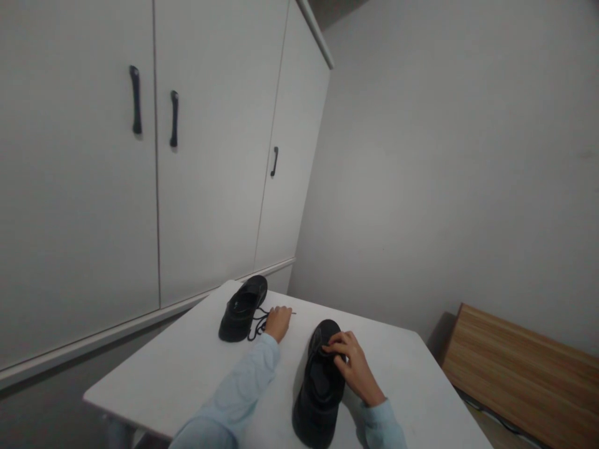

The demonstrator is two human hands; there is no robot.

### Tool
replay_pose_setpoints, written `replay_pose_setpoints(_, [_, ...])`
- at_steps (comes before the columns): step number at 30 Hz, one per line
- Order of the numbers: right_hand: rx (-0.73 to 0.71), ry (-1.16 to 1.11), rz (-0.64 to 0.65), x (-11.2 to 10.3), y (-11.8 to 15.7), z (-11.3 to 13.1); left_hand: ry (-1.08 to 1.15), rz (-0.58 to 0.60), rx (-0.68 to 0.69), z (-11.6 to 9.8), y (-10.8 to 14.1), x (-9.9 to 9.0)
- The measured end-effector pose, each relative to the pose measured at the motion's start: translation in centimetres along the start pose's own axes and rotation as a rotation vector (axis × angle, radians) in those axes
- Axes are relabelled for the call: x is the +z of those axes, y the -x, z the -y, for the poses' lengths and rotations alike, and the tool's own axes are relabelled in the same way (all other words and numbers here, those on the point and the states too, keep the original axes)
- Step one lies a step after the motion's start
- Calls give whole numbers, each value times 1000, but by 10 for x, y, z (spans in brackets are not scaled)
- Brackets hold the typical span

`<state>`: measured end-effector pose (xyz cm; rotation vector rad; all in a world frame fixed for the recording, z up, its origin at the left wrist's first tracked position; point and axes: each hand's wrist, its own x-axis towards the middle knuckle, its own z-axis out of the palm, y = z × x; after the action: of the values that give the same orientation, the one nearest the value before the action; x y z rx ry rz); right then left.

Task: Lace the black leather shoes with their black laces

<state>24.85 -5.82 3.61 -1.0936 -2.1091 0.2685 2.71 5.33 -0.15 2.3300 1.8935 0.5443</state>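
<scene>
Two black shoes rest on a white table. My left hand (279, 322) is closed around a black shoelace (260, 324), whose thin tip sticks out beyond the fingers. That lace lies beside the far shoe (238, 317), at its right side. The near shoe (318, 402) stands with its toe pointing away from me. At its upper front, by the tongue and eyelets, my right hand (352, 365) pinches the shoe with thumb and fingers. Exactly which part sits between those fingertips is hidden.
The white table (187, 380) has its far edge near a white cupboard (210, 187) with dark handles. A grey wall (444, 156) rises behind. To the right, past the table's edge, is a wood-grain board (524, 368) with a cable (498, 419) below it.
</scene>
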Motion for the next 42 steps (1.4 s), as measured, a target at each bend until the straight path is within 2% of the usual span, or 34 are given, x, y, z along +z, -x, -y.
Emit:
replay_pose_setpoints(5, [15,58,79,2,0,4,26,-41,27,-1,-1,1])
replay_pose_setpoints(9, [58,84,124,1,-2,8,140,-48,57,-3,0,-3])
replay_pose_setpoints(15, [113,85,57,0,-3,7,401,-40,176,-20,0,-27])
replay_pose_setpoints(18, [128,74,21,1,-4,3,630,-111,262,-35,8,-35])
replay_pose_setpoints(20, [148,53,14,3,-5,0,702,-165,284,-42,16,-34])
replay_pose_setpoints(23, [192,20,-4,6,-9,-4,715,-173,268,-46,26,-24])
replay_pose_setpoints(28, [243,-56,16,6,-20,-8,780,13,186,-42,35,-7])
replay_pose_setpoints(31, [285,-165,56,4,-27,-9,734,50,191,-40,38,-8])
replay_pose_setpoints(34, [315,-192,79,5,-31,-10,630,27,235,-38,39,-14])
replay_pose_setpoints(39, [266,-156,90,8,-31,-15,523,-37,310,-33,38,-19])
replay_pose_setpoints(42, [259,-147,85,8,-28,-17,472,-71,307,-32,38,-20])
